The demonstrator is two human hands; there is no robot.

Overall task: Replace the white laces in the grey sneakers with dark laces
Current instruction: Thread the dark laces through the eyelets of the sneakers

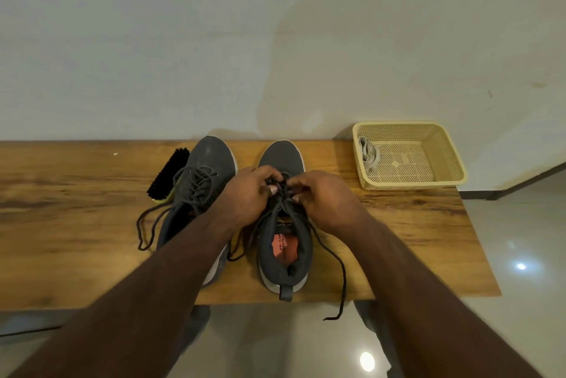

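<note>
Item 1: wooden counter (413, 224) against a pale wall.

Item 2: right grey sneaker (284, 249), toe toward the wall, threaded with a dark lace (332, 258); one loose end trails over the counter's near edge.

Item 3: left grey sneaker (199, 181), just beside it, already fitted with dark laces (147, 218), ends lying loose on the counter.

Item 4: left hand (245, 194) and right hand (324, 197), both over the right sneaker's eyelets, fingers curled and pinching the dark lace.

Item 5: cream perforated basket (447, 163), far right of the counter, holding the bundled white laces (369, 152) in its left end.

Item 6: black-bristled brush (167, 174), touching the left sneaker's outer side.
</note>
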